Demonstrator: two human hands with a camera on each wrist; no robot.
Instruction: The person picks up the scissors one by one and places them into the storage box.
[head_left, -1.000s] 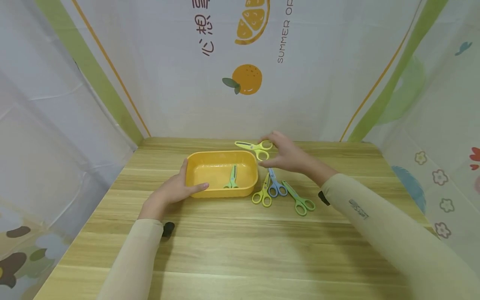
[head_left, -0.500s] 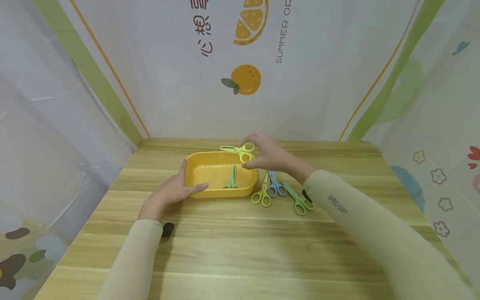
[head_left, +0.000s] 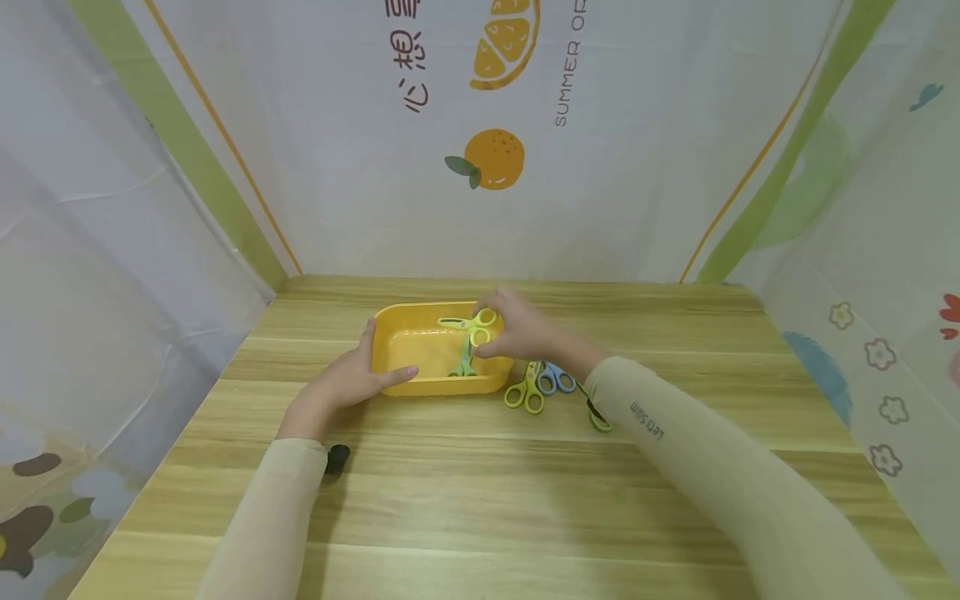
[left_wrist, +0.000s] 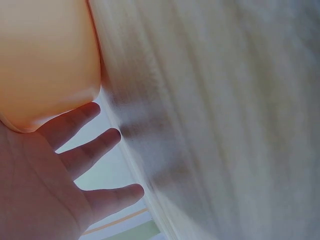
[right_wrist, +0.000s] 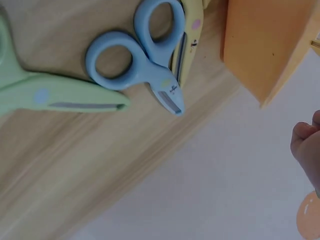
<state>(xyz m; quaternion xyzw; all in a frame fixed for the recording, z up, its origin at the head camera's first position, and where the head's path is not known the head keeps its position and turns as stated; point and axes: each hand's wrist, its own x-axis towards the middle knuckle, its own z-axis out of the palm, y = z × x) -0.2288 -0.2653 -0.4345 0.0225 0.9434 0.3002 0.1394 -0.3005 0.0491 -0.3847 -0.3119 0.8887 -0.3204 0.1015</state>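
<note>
Over a rectangular yellow plastic tray point(head_left: 442, 386) the left hand point(head_left: 347, 377) gripped, the right hand point(head_left: 517, 327) pinched bright-yellow plastic scissors point(head_left: 471, 323).

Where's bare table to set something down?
Free: tabletop between yellow tray, left sleeve and right sleeve; another patch between right sleeve and side cloth. Crowded: right of tray, with yellow scissors, blue scissors and green scissors.
</note>
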